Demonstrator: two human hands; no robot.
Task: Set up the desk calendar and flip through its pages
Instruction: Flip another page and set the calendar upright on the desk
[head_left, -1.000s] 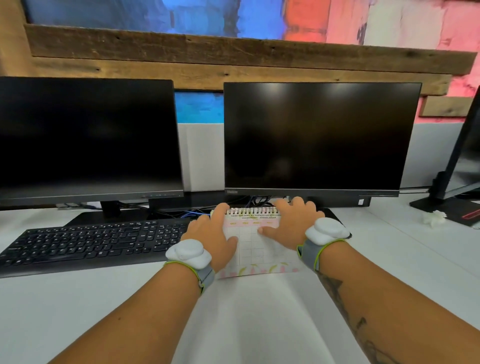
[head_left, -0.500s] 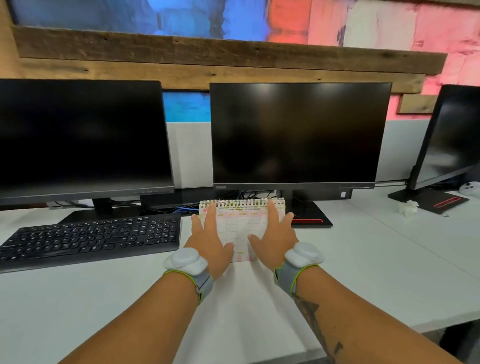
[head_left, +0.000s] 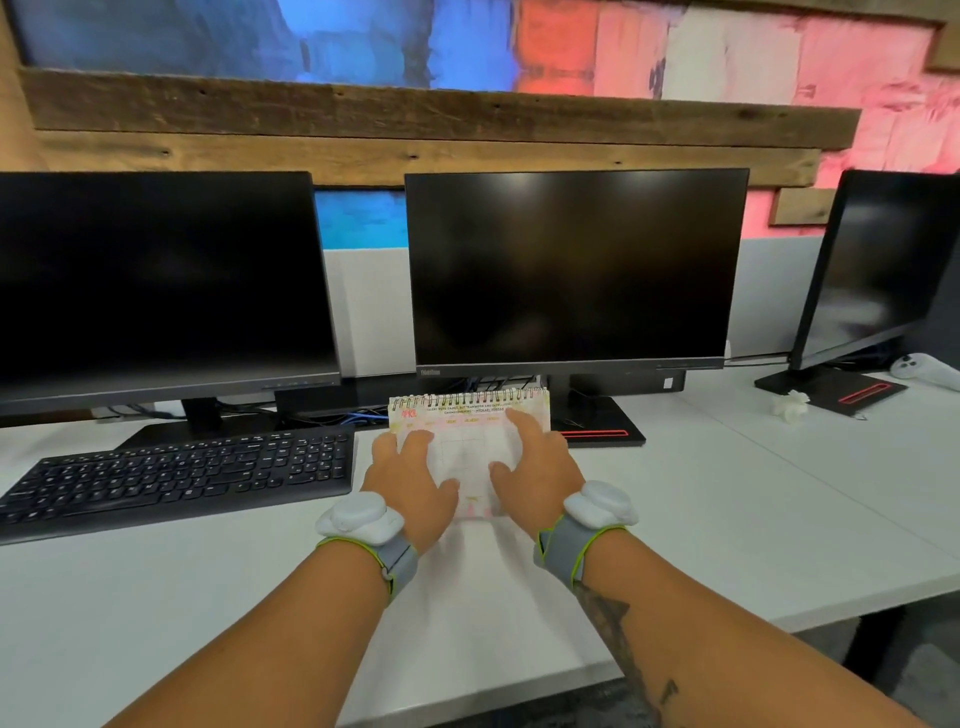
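Note:
A spiral-bound desk calendar (head_left: 470, 415) with a pale grid page headed APRIL stands tilted on the white desk (head_left: 727, 493), in front of the middle monitor. My left hand (head_left: 410, 480) lies flat on the left part of the page, fingers spread. On the right part rests my right hand (head_left: 537, 470), its fingers reaching up near the spiral. Both hands press the sheet and cover most of its lower half. Each wrist wears a grey band with a white pod.
A black keyboard (head_left: 176, 478) lies left of the calendar. Behind stand three dark monitors: left (head_left: 156, 291), middle (head_left: 571, 270), right (head_left: 883, 265). A small white object (head_left: 790, 405) and a white controller (head_left: 924, 370) sit at the far right. The desk's front edge runs lower right.
The calendar rose from lying flat to standing tilted. Both hands slid down from its top edge onto the page face. The view pulled back and swung right.

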